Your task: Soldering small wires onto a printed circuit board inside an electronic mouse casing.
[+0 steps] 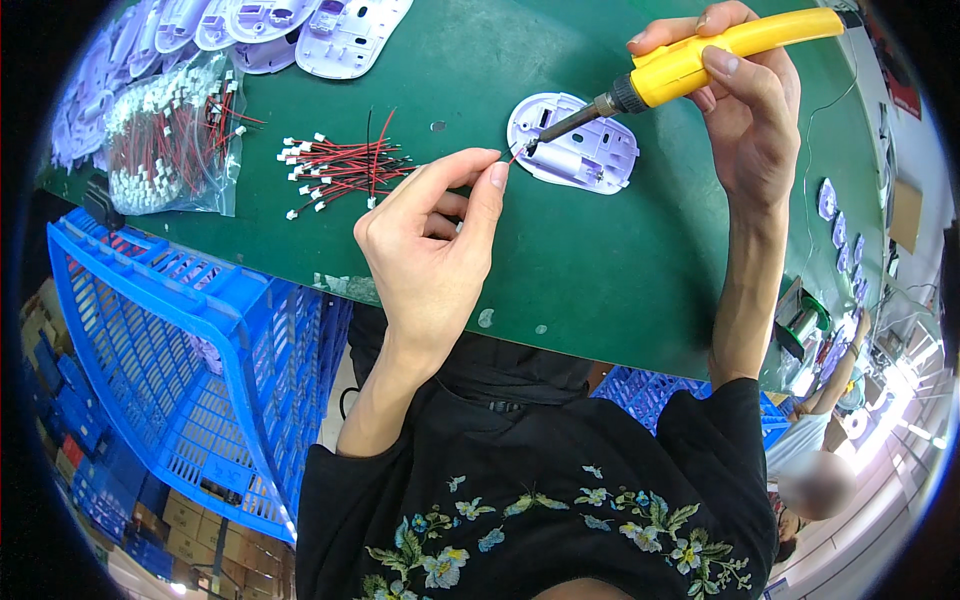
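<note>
A yellow soldering iron [690, 70] with a black collar lies in the grip of my right hand [752, 110]. Its dark tip reaches down to the left end of a pale lilac plastic shell [600, 140], which rests on the green table. My left hand [435, 225] pinches a thin red wire [516, 155] between thumb and forefinger, and the wire's end meets the shell by the iron's tip. Whether a black wire runs beside it I cannot tell. Left of my left hand lies a loose pile of red and black wires with white connectors [335, 165].
A clear bag of connector wires [175, 140] sits at the left, with stacked lilac shells [265, 20] behind it. A blue plastic crate [215, 310] stands below the table's left edge. At the right are a solder spool [803, 322], small lilac parts [838, 230] and another person [815, 440].
</note>
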`<state>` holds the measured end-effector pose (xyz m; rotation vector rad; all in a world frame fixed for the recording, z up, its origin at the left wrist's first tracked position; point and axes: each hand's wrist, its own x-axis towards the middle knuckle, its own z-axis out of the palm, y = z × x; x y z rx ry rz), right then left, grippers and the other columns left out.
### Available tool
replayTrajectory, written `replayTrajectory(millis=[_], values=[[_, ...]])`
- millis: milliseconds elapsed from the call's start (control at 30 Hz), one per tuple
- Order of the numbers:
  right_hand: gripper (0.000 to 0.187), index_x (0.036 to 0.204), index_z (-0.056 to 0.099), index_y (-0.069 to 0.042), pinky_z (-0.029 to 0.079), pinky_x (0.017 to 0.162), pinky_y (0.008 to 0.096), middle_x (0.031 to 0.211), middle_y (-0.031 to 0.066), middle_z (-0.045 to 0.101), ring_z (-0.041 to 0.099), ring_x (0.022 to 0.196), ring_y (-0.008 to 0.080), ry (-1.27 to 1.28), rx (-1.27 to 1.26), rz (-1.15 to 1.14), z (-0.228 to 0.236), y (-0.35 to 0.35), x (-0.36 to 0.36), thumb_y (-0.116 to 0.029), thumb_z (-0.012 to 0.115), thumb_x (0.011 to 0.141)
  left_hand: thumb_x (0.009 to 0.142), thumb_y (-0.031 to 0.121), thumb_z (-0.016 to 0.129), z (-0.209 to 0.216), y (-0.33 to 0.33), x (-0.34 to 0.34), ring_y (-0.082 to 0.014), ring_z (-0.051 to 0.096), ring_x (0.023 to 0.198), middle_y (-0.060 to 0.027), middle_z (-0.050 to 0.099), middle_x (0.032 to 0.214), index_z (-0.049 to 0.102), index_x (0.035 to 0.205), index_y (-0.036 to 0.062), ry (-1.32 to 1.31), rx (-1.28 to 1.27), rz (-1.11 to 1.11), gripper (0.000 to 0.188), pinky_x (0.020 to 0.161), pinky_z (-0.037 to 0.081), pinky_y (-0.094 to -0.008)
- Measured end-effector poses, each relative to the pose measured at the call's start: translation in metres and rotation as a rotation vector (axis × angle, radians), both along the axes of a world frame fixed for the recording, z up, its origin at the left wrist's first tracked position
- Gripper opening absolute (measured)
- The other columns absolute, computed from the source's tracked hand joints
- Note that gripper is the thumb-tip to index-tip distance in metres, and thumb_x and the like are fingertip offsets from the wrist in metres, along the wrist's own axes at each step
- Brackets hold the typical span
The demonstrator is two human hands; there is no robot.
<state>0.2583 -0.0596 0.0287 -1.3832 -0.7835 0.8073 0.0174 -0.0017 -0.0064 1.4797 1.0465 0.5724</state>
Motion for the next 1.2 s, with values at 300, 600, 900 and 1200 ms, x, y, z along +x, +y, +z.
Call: replayTrajectory(millis=[300, 600, 900, 1200], values=[[0.031, 0.104, 0.055, -0.005, 0.058, 0.074, 0.0285, 0.098, 0.0298, 0.073, 0.074, 0.084, 0.0292, 0.082, 0.074, 0.052, 0.003, 0.001, -0.003, -0.018, 0.070, 0.081, 0.095, 0.006, 0.075, 0.000, 0.000, 0.000, -0.0046, 0.064, 0.064, -0.0042, 0.074, 0.085, 0.075, 0.109, -0.0028, -0.006, -0.002, 0.001, 0.017, 0.054, 0.046, -0.0165], [0.028, 0.115, 0.056, -0.008, 0.053, 0.075, 0.0275, 0.114, 0.0279, 0.070, 0.070, 0.100, 0.0250, -0.059, -0.020, 0.226, -0.003, -0.011, 0.029, -0.023, 0.055, 0.091, 0.091, 0.003, 0.077, -0.002, -0.001, -0.002, -0.0054, 0.063, 0.060, -0.0051, 0.073, 0.081, 0.076, 0.103, -0.0016, -0.044, 0.033, 0.021, 0.013, 0.049, 0.045, -0.0193], [0.030, 0.115, 0.055, -0.008, 0.052, 0.076, 0.0265, 0.114, 0.0282, 0.070, 0.070, 0.098, 0.0248, -0.083, -0.031, 0.244, -0.005, -0.014, 0.031, -0.024, 0.057, 0.091, 0.093, 0.003, 0.076, -0.002, -0.001, -0.002, -0.0028, 0.062, 0.061, -0.0036, 0.072, 0.078, 0.076, 0.108, -0.0031, -0.035, 0.055, -0.002, 0.015, 0.050, 0.043, -0.0166], [0.030, 0.115, 0.053, -0.008, 0.053, 0.080, 0.0292, 0.115, 0.0292, 0.069, 0.069, 0.102, 0.0284, -0.081, -0.014, 0.286, -0.005, -0.014, 0.034, -0.024, 0.056, 0.090, 0.093, 0.003, 0.076, -0.003, -0.001, 0.000, -0.0022, 0.061, 0.060, -0.0041, 0.073, 0.078, 0.076, 0.108, -0.0031, -0.031, 0.070, 0.015, 0.016, 0.049, 0.042, -0.0165]])
